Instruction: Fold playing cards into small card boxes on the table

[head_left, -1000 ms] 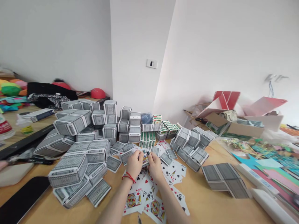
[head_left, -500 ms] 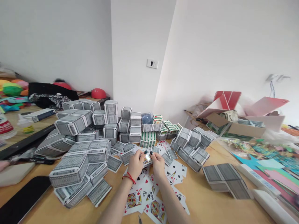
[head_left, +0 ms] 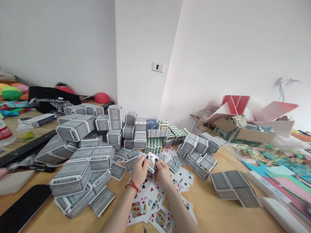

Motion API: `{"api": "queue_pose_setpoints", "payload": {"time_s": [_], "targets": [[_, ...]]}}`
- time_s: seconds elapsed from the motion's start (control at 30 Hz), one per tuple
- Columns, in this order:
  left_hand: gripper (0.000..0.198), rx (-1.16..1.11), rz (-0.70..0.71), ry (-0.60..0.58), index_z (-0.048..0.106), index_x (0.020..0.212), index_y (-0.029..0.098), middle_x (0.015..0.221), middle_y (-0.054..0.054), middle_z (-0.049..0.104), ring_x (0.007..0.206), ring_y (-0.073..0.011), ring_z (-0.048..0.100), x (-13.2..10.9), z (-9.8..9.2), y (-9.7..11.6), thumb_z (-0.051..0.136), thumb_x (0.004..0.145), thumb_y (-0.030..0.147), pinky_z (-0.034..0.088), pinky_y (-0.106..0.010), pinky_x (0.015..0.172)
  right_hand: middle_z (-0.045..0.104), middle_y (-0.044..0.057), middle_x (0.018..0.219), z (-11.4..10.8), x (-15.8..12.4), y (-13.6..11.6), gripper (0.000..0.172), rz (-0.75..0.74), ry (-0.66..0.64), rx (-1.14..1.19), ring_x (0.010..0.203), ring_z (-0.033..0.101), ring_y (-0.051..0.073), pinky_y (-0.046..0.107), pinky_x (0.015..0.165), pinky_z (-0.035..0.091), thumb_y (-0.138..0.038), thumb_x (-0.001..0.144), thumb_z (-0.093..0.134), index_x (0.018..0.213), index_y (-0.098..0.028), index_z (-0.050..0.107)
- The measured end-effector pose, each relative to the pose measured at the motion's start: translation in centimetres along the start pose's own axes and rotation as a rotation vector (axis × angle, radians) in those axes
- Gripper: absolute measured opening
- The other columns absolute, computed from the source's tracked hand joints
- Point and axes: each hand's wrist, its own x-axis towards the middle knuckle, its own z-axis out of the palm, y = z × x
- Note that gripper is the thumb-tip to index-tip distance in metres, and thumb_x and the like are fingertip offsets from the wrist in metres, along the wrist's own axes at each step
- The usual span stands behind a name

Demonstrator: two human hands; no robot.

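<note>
Already, many card blocks [head_left: 75,127] stood built, but loose cards [head_left: 138,209] lay unused on the table [head_left: 206,200]. The left hand [head_left: 139,172] and right hand [head_left: 163,173] pinched a picture card [head_left: 151,162] just above them.

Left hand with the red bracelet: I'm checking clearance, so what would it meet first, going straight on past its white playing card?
The left hand would probably meet the upright green-and-white cardboard boxes, though depth is unclear.

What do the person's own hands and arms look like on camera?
The left hand has a thin red bracelet at its wrist; none shows by the right hand. Both thumbnails look dark. No sleeves or gloves show.
</note>
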Motion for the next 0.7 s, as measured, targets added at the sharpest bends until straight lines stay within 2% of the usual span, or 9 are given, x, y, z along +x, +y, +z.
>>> {"api": "queue_pose_setpoints", "payload": {"time_s": [0.1,0.23,0.47,0.6,0.7], "targets": [[0.019,-0.083,-0.023,-0.076,0.046,0.059,0.021,0.05,0.004,0.044,0.048,-0.0128,0.043,0.0,0.0,-0.1,0.045,0.075,0.032,0.03,-0.023,0.047,0.048,-0.004,0.054,-0.4,0.2,0.1,0.028,-0.09,0.026,-0.16,0.048,0.039,0.01,0.022,0.048,0.034,-0.044,0.067,0.06,0.062,-0.018,0.052],[0.015,-0.139,-0.109,-0.029,0.052,0.08,0.02,0.065,0.001,0.057,0.059,-0.016,0.053,0.3,-0.1,0.0,0.046,0.074,0.032,0.039,-0.025,0.053,0.044,-0.005,0.049,-0.6,0.2,0.1,0.029,-0.145,0.031,-0.335,0.047,0.036,0.01,0.021,0.045,0.03,-0.044,0.068,0.058,0.058,-0.018,0.05],[0.013,-0.338,-0.129,-0.09,0.045,0.061,0.019,0.055,0.005,0.046,0.051,-0.0107,0.045,0.9,-0.9,-0.5,0.052,0.066,0.028,0.036,-0.022,0.05,0.045,-0.004,0.049,-0.6,-0.1,0.0,0.03,-0.139,-0.021,-0.412,0.045,0.038,0.011,0.021,0.043,0.029,-0.045,0.07,0.056,0.056,-0.019,0.05],[0.016,-0.303,-0.14,0.005,0.043,0.06,0.019,0.055,0.005,0.043,0.051,-0.0104,0.042,1.0,-0.9,-0.8,0.052,0.066,0.031,0.034,-0.022,0.05,0.044,-0.005,0.045,-0.1,-0.4,-0.2,0.032,-0.075,-0.109,-0.446,0.039,0.039,0.011,0.022,0.041,0.031,-0.048,0.072,0.054,0.058,-0.02,0.048],[0.016,-0.222,-0.136,0.082,0.043,0.064,0.02,0.056,0.005,0.043,0.052,-0.0117,0.042,0.9,-0.6,-0.8,0.05,0.068,0.034,0.035,-0.023,0.052,0.046,-0.005,0.046,0.4,-0.7,-0.3,0.031,-0.031,-0.161,-0.379,0.039,0.041,0.011,0.023,0.042,0.034,-0.049,0.072,0.054,0.061,-0.02,0.049]]}}
